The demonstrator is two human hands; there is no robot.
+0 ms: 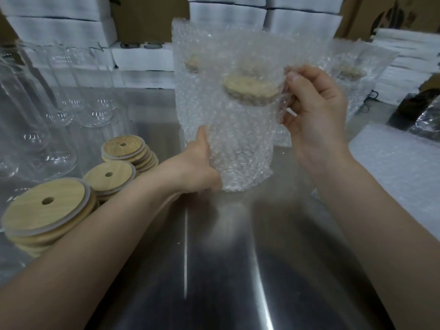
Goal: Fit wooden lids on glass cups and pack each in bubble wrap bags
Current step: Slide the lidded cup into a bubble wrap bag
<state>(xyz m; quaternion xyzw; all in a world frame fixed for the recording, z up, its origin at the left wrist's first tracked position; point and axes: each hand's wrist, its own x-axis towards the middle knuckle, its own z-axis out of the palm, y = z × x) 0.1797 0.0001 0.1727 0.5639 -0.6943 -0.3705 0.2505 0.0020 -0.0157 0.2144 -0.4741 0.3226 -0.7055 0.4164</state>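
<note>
Head view: left hand and right hand both on one bubble wrap bag, mid-frame over the steel table.
Left grip: curled round the bag's lower left side, thumb up along the front.
Right grip: pinching the bag's upper right edge, fingers curled, level with the lid.
Bag: upright; bottom edge at or just over the table, cannot tell which.
Contents: wooden lid showing through the wrap in the upper part, slightly tilted; glass beneath it blurred by the bubbles.
Room in front: broad stretch of steel between the two forearms.
Left side: three lid stacks in a row, the nearest just beside the left forearm; bare glass cups behind them.
Behind: packed bags, one just left of the held bag's upper edge, another past the right hand.
Right edge: foam sheet near the right forearm.
Back: white boxes stacked along the table's far edge.
</note>
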